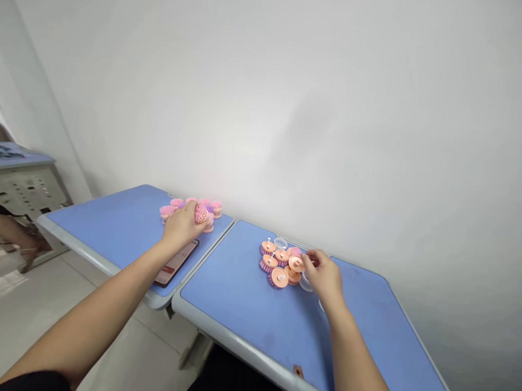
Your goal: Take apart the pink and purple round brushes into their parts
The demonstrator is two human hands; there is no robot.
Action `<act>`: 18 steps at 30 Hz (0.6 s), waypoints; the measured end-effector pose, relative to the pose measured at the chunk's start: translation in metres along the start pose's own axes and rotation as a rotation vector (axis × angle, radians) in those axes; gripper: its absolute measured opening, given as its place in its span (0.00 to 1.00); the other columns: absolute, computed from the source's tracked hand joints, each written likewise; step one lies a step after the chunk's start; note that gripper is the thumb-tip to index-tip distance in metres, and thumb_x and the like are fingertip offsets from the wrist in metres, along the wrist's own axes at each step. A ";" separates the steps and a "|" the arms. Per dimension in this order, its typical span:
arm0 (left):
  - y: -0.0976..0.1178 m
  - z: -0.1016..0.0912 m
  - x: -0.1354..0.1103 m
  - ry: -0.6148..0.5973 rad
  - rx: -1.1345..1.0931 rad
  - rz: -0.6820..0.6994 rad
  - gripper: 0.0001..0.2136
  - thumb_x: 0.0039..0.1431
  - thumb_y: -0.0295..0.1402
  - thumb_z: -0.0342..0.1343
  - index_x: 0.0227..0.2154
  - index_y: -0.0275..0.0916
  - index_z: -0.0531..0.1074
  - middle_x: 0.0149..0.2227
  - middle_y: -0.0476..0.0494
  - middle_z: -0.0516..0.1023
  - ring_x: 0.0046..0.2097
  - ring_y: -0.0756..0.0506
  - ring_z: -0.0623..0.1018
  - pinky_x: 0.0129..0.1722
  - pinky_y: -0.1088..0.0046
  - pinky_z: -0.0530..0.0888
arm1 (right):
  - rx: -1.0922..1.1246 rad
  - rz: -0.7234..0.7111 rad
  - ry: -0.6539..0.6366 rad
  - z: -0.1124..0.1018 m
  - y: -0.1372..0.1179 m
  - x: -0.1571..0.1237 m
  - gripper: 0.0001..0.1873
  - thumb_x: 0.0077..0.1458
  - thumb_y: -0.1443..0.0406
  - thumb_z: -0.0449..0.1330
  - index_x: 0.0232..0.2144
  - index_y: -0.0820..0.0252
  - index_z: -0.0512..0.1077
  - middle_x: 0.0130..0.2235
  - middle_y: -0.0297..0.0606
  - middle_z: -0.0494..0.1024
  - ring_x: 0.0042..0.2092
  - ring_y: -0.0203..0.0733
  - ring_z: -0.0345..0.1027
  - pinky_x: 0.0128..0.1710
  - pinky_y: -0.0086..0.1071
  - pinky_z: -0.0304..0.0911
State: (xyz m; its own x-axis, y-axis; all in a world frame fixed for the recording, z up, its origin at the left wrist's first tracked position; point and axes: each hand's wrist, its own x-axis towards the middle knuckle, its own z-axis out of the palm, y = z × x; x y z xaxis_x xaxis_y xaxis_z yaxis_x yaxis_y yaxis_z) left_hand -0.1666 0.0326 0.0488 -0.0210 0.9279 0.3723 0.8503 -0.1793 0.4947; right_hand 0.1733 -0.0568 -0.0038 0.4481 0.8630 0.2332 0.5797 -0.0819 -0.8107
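My left hand (183, 226) is closed round a small round scrubbing brush (201, 214) with pink bristles. It hovers at a cluster of similar pink and purple brushes (166, 211) on the left desk. On the middle desk, my right hand (324, 275) has its thumb and fingers bent together at the edge of an orange round brush part (296, 264). Beside it lie several orange discs with purple bristles facing down (269, 263), some with a white stem on top. Clear plastic caps (280, 242) lie among them; another is partly hidden by my right hand.
A phone (179, 264) lies on the left desk under my left forearm. Blue-topped desks (240, 297) stand side by side against a white wall (264, 104), with a narrow gap between them. At far left, another desk (22, 161) stands near a person's leg (11, 232).
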 end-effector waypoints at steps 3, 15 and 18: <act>0.022 0.011 -0.038 -0.064 -0.310 0.172 0.24 0.48 0.49 0.61 0.43 0.42 0.66 0.43 0.44 0.76 0.44 0.39 0.76 0.43 0.67 0.70 | 0.210 -0.060 -0.117 0.018 -0.012 -0.020 0.31 0.48 0.39 0.54 0.36 0.59 0.73 0.38 0.44 0.80 0.41 0.48 0.73 0.42 0.40 0.68; 0.077 0.108 -0.135 -0.385 -0.671 0.580 0.28 0.55 0.40 0.62 0.58 0.43 0.64 0.58 0.39 0.70 0.60 0.38 0.69 0.60 0.62 0.65 | 0.960 0.372 -0.390 0.059 -0.009 -0.105 0.31 0.53 0.36 0.50 0.27 0.56 0.68 0.17 0.28 0.65 0.15 0.32 0.54 0.15 0.27 0.54; 0.074 0.115 -0.139 -0.368 -0.704 0.578 0.23 0.56 0.40 0.61 0.53 0.40 0.66 0.54 0.38 0.72 0.57 0.38 0.71 0.58 0.63 0.67 | 0.964 0.340 -0.328 0.061 -0.007 -0.109 0.32 0.53 0.35 0.49 0.20 0.55 0.62 0.13 0.25 0.57 0.14 0.31 0.48 0.13 0.26 0.50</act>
State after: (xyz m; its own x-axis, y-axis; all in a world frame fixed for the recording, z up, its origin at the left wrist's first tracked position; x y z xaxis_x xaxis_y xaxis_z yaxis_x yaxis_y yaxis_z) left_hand -0.0407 -0.0718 -0.0566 0.5660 0.6587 0.4957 0.1676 -0.6807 0.7132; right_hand 0.0789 -0.1201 -0.0563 0.1966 0.9726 -0.1240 -0.3867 -0.0393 -0.9214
